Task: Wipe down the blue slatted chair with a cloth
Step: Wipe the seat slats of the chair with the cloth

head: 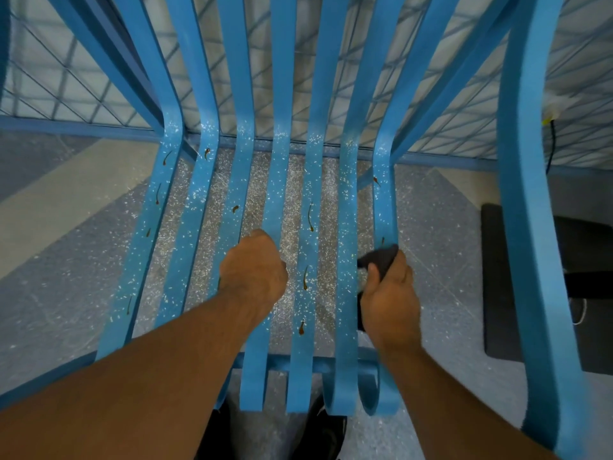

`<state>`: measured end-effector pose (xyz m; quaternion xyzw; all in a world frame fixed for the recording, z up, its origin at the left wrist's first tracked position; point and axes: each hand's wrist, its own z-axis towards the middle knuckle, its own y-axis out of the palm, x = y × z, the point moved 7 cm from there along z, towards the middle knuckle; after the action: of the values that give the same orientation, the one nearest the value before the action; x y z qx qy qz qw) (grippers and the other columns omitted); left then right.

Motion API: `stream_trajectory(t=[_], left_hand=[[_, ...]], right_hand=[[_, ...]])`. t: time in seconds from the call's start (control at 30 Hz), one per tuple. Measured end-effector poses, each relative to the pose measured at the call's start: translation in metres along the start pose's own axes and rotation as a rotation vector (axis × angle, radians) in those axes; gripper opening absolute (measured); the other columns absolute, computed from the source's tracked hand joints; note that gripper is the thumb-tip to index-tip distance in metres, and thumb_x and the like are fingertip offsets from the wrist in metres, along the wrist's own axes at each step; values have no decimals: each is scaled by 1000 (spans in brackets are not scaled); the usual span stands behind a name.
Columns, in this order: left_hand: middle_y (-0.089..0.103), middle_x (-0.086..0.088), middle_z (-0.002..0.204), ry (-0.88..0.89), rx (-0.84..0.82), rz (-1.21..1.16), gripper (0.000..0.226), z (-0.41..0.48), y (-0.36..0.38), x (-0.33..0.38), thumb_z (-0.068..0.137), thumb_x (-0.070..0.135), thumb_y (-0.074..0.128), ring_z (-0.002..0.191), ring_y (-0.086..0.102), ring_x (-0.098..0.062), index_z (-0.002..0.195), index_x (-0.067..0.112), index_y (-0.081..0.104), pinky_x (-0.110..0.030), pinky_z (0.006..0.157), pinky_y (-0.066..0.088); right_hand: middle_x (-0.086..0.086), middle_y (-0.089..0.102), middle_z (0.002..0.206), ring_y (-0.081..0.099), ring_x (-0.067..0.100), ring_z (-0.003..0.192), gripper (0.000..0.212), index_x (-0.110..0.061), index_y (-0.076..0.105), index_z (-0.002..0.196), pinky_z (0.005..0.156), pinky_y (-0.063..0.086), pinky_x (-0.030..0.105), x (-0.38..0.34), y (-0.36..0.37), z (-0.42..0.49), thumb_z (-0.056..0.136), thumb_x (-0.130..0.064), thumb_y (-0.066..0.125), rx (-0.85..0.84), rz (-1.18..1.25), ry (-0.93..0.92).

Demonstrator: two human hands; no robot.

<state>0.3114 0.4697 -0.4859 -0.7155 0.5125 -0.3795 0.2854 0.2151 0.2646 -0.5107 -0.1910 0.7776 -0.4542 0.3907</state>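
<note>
The blue slatted chair fills the view, seen from above its seat. Its slats are sprinkled with white flecks and carry several small brown streaks. My left hand is curled around a middle seat slat, gripping it. My right hand holds a dark cloth, bunched, pressed on the rightmost seat slat. Part of the cloth is hidden under the palm.
The chair's right armrest curves down at the right. A blue wire-mesh fence stands behind the chair. A black mat or box lies on the speckled floor at the right. My dark shoes show below the seat's front edge.
</note>
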Motion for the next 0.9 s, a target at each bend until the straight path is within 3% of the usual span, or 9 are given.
stream_trajectory(t=[0.1,0.23,0.33,0.47,0.53,0.67,0.73,0.8,0.9], left_hand=[[63,-9,102,-14,-8,6,41,-1,-1,0,89,29,67,90,63,-25,117,5,50,-33,71,54],[61,-7,97,-36,-10,10,39,-1,-1,-1,89,28,68,79,55,-18,116,6,49,-27,60,45],[62,-8,102,-36,-16,42,39,1,0,-1,90,25,67,84,58,-21,119,5,48,-27,60,42],[62,-9,106,-30,-23,40,41,1,0,-2,91,28,65,91,61,-24,120,5,48,-28,63,45],[62,-8,105,-34,-26,13,41,1,0,-2,91,29,65,82,56,-20,119,5,48,-27,63,45],[61,-6,103,-47,-40,-4,41,2,0,-2,90,30,66,79,53,-18,118,6,47,-27,63,44],[62,-6,105,-57,-52,3,41,5,-1,-2,90,29,67,84,58,-20,119,7,48,-27,63,45],[59,-2,93,-66,-74,1,38,6,0,-3,90,28,67,77,55,-17,116,8,48,-23,56,41],[50,4,76,-73,-107,-43,32,12,-1,-4,90,34,66,63,50,-10,105,9,54,-21,46,36]], right_hand=[[16,45,136,58,35,109,65,-10,16,152,84,55,50,7,3,-14,99,-37,44,-53,-1,-5],[16,62,109,56,27,80,56,-3,39,133,64,45,34,-3,-2,19,99,-46,45,-50,-61,118],[13,60,93,50,23,71,62,-2,51,116,58,36,28,-12,-6,53,98,-59,35,-37,-65,210],[12,58,103,61,37,95,58,-3,47,124,69,44,36,-15,-4,57,101,-54,30,14,-32,194],[16,56,119,61,37,99,55,-5,35,137,74,54,45,-14,-2,38,101,-46,35,21,-34,58],[18,46,134,58,37,108,65,-5,18,149,81,54,48,-8,1,13,99,-35,47,-24,-96,-41],[18,55,124,61,35,97,59,-4,28,142,71,51,41,-10,-1,29,99,-40,47,-33,-87,47],[16,62,104,56,27,78,56,-2,43,128,59,42,29,-16,-2,55,99,-51,43,-64,-66,155],[8,50,85,45,20,66,63,-2,56,112,47,25,25,-25,-8,88,99,-58,31,-10,7,244]])
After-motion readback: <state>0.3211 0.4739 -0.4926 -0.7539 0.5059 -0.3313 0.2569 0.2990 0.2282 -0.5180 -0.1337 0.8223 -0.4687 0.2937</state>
